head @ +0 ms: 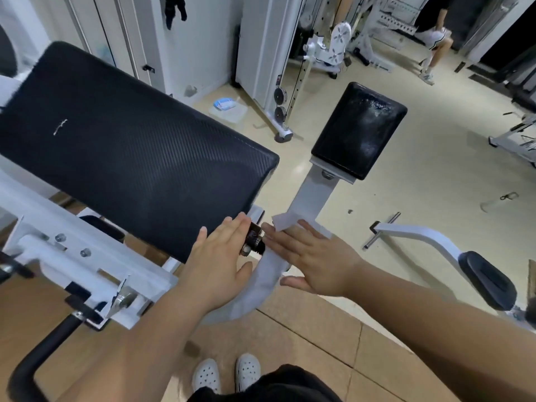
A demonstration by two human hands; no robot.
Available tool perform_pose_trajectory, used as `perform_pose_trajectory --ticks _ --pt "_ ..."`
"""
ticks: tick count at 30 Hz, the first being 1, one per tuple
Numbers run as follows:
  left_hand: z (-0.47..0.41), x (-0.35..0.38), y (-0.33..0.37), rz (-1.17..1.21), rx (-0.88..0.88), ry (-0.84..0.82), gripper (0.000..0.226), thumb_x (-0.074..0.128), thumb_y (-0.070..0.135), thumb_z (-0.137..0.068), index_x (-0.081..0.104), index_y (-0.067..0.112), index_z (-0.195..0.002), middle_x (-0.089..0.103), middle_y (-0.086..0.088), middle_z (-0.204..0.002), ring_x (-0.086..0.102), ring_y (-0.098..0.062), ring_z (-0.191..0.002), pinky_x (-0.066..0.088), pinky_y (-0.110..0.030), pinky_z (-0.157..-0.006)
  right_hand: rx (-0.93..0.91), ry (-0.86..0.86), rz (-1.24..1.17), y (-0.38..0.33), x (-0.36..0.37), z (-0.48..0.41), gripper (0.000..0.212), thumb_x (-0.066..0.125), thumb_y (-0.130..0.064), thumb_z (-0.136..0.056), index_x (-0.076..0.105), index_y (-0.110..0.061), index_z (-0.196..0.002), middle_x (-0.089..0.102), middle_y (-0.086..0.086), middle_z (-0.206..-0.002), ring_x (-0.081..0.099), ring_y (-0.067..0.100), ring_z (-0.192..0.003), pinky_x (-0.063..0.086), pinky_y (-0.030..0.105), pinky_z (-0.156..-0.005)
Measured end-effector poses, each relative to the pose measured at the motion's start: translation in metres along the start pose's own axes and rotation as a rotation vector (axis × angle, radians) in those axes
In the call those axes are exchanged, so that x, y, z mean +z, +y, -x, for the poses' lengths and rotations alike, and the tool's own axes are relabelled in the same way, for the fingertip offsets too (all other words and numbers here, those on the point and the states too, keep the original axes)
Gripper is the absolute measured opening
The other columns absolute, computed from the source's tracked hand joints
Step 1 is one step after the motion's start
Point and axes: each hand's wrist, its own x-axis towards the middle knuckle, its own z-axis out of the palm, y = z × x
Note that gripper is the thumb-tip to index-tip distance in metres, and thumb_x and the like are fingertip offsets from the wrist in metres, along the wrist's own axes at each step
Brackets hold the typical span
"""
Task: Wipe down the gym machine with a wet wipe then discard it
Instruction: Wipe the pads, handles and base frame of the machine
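- Large black pad [130, 134]: fills the left of the view, tilted on the white frame; its near corner meets the left hand
- Left hand [220, 250]: released, fingers straight and together, lying flat against the pad's near corner just beside a dark metal fitting [252, 239]; it grasps nothing and appears to act as a brace
- Wet wipe [282, 220]: lies on the white frame arm [313, 192], one corner showing beyond the fingertips of the right hand
- Right hand [316, 256]: released, fingers straight, palm pressing the wipe flat onto the arm; not clenched around it
- Small black pad [359, 132]: at the far end of the same arm, showing wet-looking streaks, so probably wiped already
- Step in hand: wiping the frame arm, mid-task by this evidence
- Next move calls for: steady downward pressure while sliding the wipe along the arm, clear of the fitting; no bin is in view, so discarding requires locating one first
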Motion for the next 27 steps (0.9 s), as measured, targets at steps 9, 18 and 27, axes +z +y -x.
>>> perform_pose_trajectory --ticks 9,18,27 --pt "0.005 0.004 0.013 0.031 -0.123 0.046 0.080 0.054 0.040 -0.099 0.005 0.033 -0.162 0.002 0.016 -0.170 0.008 -0.011 -0.157 0.014 -0.054 -0.124 0.242 0.193 -0.018 0.007 0.002 -0.010 0.090 0.037 -0.070 -0.101 0.025 -0.003 -0.161 0.014 0.015 -0.170 0.011 0.031 -0.158 -0.001 0.046 -0.129" --pt "0.018 -0.005 0.010 -0.005 -0.168 0.009 0.083 0.060 0.037 -0.096 0.009 0.037 -0.162 0.013 0.021 -0.167 0.021 -0.011 -0.153 0.021 -0.053 -0.123 0.112 0.294 -0.053 0.025 0.009 -0.009 0.082 0.043 -0.064 -0.102 0.029 -0.008 -0.160 0.019 0.010 -0.170 0.033 0.031 -0.151 0.011 0.041 -0.128" --pt "0.012 -0.012 -0.018 0.028 0.043 -0.035 0.081 0.054 0.035 -0.087 0.021 0.029 -0.161 0.035 0.011 -0.161 0.035 -0.014 -0.146 0.035 -0.041 -0.117 0.317 0.231 -0.114 -0.052 0.030 -0.011 0.093 0.050 -0.068 -0.097 0.029 -0.001 -0.159 0.017 0.017 -0.169 0.044 0.035 -0.140 0.030 0.048 -0.113"
